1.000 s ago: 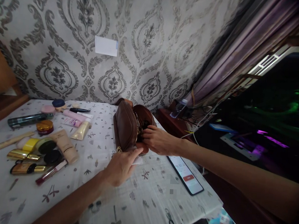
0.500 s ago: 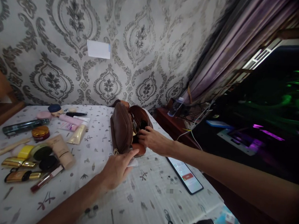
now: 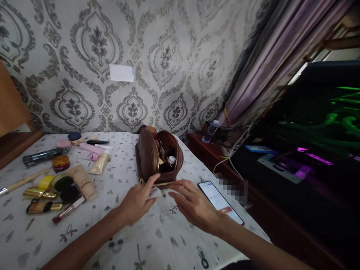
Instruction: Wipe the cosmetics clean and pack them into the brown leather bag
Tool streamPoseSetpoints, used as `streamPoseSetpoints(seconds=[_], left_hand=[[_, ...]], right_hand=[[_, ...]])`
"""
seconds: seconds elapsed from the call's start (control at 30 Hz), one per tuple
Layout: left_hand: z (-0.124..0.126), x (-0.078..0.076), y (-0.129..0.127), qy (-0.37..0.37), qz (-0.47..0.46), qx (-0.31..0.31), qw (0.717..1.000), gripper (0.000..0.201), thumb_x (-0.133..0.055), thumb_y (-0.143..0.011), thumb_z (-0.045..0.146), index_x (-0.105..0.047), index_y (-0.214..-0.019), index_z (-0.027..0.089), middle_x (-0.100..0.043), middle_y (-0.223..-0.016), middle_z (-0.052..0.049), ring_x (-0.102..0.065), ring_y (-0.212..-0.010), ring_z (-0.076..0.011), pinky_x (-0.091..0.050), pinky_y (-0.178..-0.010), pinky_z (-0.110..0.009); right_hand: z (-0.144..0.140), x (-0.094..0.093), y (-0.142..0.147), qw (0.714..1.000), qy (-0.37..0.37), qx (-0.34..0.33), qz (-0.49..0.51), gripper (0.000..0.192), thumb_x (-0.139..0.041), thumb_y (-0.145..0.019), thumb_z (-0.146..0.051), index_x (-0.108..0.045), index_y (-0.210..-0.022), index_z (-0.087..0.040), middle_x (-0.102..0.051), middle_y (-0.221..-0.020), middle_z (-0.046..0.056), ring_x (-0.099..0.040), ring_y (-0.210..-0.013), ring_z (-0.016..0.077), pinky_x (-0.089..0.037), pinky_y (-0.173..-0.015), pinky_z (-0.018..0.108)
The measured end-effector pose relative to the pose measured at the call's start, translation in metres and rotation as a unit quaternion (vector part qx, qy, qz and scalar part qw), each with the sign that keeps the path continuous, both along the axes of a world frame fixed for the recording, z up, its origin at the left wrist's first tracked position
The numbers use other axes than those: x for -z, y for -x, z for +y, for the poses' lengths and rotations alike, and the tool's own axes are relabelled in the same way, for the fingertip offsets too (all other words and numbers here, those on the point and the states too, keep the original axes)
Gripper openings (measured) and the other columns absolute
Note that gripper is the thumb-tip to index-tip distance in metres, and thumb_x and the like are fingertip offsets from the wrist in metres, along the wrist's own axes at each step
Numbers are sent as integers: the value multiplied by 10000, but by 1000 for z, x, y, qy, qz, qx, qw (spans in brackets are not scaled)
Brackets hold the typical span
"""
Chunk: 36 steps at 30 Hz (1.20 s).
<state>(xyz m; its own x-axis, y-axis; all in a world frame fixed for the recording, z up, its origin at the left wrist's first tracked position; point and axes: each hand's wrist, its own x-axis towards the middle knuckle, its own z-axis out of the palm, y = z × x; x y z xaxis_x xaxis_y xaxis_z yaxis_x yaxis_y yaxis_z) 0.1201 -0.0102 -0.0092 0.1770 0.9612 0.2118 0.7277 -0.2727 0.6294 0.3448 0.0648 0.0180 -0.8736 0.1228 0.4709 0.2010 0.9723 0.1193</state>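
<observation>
From my remote seat, I logged the brown cosmetic bag (image 3: pixel 147 155) at the centre of the frame, standing unzipped on the leaf-print tablecloth (image 3: pixel 157 251), its mouth toward the right. Inside it: a white-capped container (image 3: pixel 171 160) among darker items too shadowed for me to name. Left hand (image 3: pixel 136 204) was at the bag's near corner, forefinger up against the leather, thumb apart; a whitish scrap (image 3: pixel 154 192) showed between them, and I could not tell whether it was gripped. Right hand (image 3: pixel 196 205) was just beside the bag's near edge, loosely curled, gap between the fingertips, nothing visible in it; contact with the bag I could not confirm. Smartphone (image 3: pixel 211 194), screen lit, lay right of that hand, partly behind the wrist. Left of frame I noted loose cosmetics: beige squeeze tube (image 3: pixel 82 182), gold tube (image 3: pixel 99 164), amber-lidded jar (image 3: pixel 61 163), lip gloss (image 3: pixel 67 211), wooden-handled brush (image 3: pixel 16 185). Clear bottle (image 3: pixel 210 132) stood right of centre, on the dark red ledge (image 3: pixel 197 145) beyond the cloth.
</observation>
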Motion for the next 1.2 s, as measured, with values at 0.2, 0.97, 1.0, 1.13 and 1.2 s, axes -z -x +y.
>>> streamPoseSetpoints(seconds=[0.2,0.97,1.0,1.13,1.2], left_hand=[[-41,9,28,-13,38,-18,999,368,-467,-877,165,-578,-1220,240,-692,-1225,-73,-657,-1106,-253,-515,-926,-352],[-129,9,162,-139,65,-352,923,246,-481,-863,160,-627,-1057,200,-708,-1028,-65,-646,-956,-227,-490,-875,-347],[-126,5,175,-145,68,-376,913,240,-463,-878,173,-621,-1059,189,-706,-1007,-72,-646,-927,-229,-492,-856,-353],[-108,-5,210,-162,79,-420,890,227,-423,-909,197,-614,-1029,168,-686,-954,-86,-632,-904,-245,-490,-848,-382],[-99,-5,212,-167,86,-417,889,222,-443,-905,201,-614,-1041,167,-676,-1001,-101,-620,-956,-261,-481,-884,-407]], right_hand=[[-35,39,31,991,77,-104,22,197,-463,-898,-64,-597,-1017,-144,-679,-1024,127,-575,-1050,246,-534,-872,389],[-86,88,212,896,434,-44,82,312,-535,-797,-104,-631,-1082,-190,-636,-1080,90,-581,-1008,240,-475,-918,404],[-86,87,219,893,438,-23,97,309,-529,-799,-112,-616,-1084,-195,-619,-1086,88,-579,-1004,238,-478,-909,396],[-84,79,243,890,432,78,120,224,-555,-823,-191,-549,-1046,-208,-568,-1109,90,-565,-1054,254,-477,-882,379],[-83,76,252,888,429,126,105,221,-585,-834,-258,-516,-1038,-213,-572,-1094,87,-577,-1035,262,-477,-844,372]])
